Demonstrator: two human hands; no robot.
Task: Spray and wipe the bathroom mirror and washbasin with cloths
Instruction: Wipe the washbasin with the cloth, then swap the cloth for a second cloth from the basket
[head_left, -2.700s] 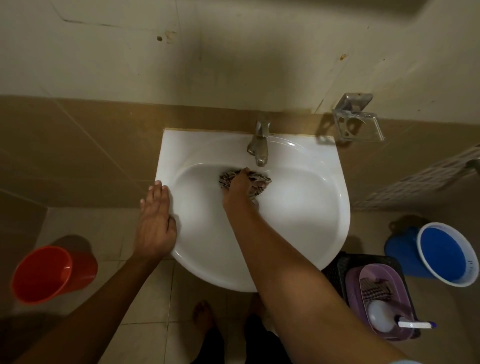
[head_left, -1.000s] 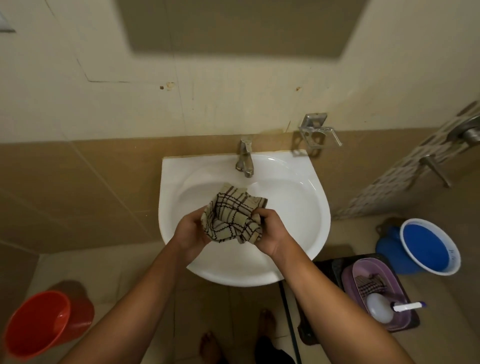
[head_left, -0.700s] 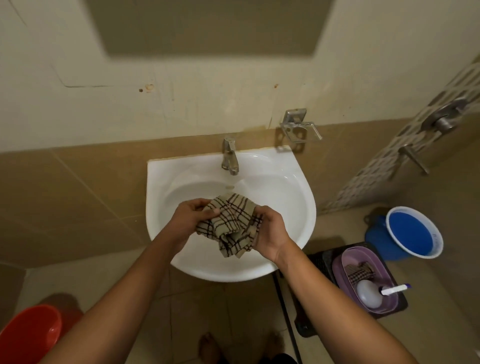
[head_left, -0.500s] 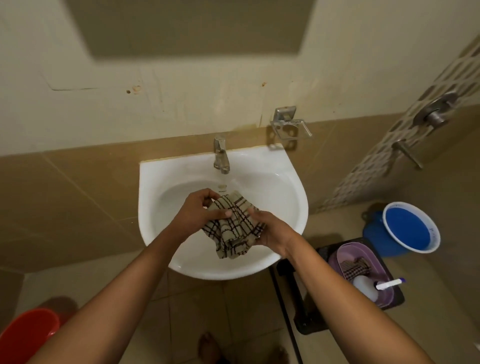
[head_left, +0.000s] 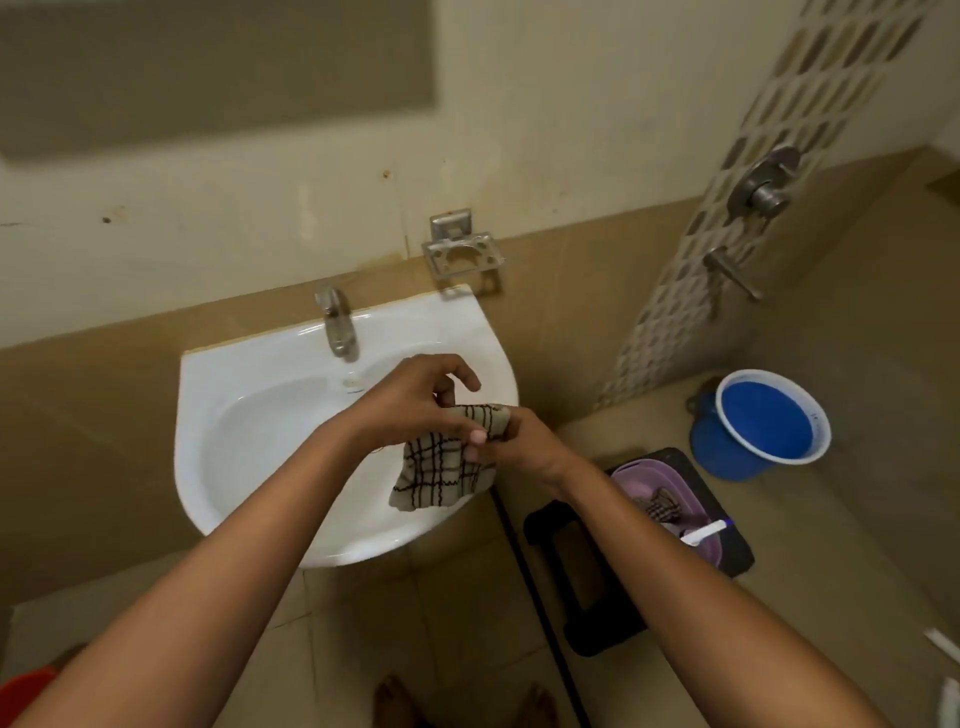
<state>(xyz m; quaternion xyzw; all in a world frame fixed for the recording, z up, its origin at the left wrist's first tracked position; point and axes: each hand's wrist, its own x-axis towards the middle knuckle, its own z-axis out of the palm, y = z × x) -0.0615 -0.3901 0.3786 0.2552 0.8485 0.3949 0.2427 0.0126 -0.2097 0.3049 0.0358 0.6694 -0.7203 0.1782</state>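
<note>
Checked cloth pinched by left hand and right hand above washbasin right rim. Loose corner hanging; risk of slipping to floor if either grip relaxes.

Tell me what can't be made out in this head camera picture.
- Right hand: its fingers are hidden behind the checked cloth and the left hand.
- Purple basin: contents largely hidden by the right forearm.
- Red bucket: cut off by the frame's bottom-left corner.
</note>
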